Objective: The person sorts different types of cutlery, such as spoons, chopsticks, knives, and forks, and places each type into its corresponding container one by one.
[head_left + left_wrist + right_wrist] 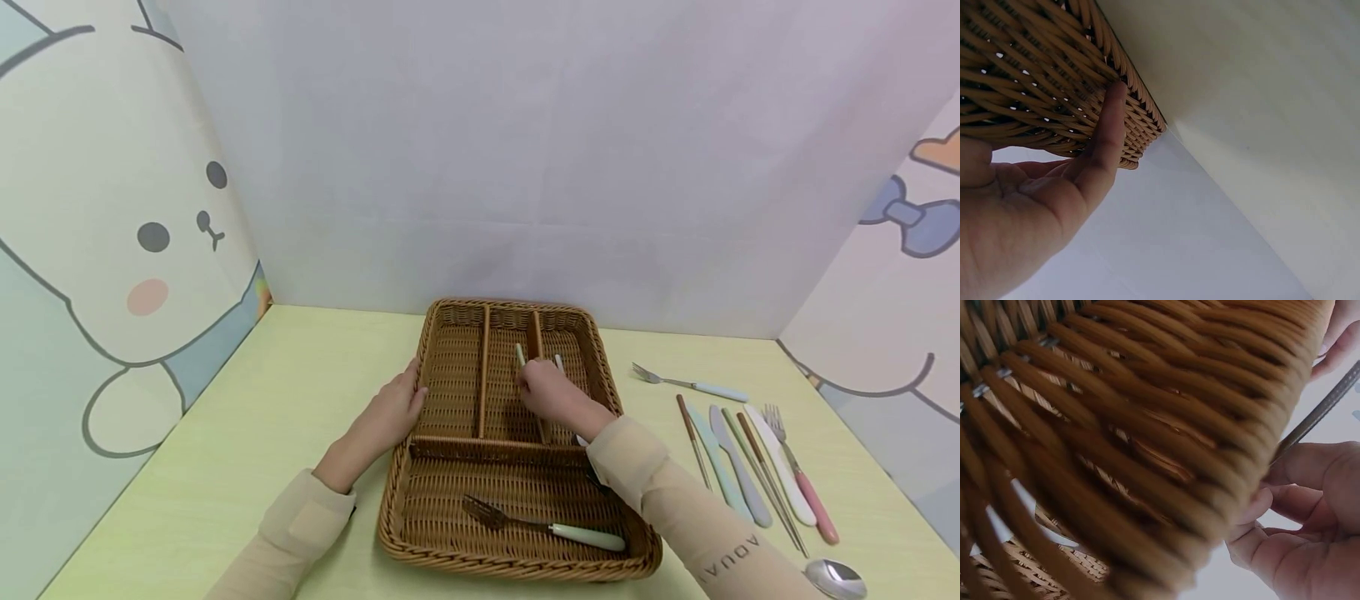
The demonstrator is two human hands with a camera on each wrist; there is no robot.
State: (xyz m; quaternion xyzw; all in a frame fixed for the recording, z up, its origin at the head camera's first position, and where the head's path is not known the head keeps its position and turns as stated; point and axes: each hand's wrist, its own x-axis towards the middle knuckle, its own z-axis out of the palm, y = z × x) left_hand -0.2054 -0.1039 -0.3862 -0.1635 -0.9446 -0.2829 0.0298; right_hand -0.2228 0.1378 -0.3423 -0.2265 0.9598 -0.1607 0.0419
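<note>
My left grip (388,407) holds the left rim of the wicker basket (442,568), its fingers lying along the outer wall and the thumb over the edge. My right grip (551,390) reaches inside the basket, above the middle of its three rear compartments, close to the divider on the right. I am pinching a thin utensil (1319,409); the head view shows a pale green end poking out past my fist, and the right wrist view a slim metal shaft leaving my fingers. In the basket's right rear compartment there is another utensil (558,362), mostly hidden by my arm.

The wide front compartment of the basket carries a fork (588,537) with a light green handle. To the right of the basket, on the surface (161,517), a blue-handled fork (720,392) lies crosswise; nearer me come brown-ended chopsticks (686,421), a mint knife (718,462), a grey-blue knife (741,468), a white knife (783,471), a pink-handled fork (816,508) and a spoon (836,577).
</note>
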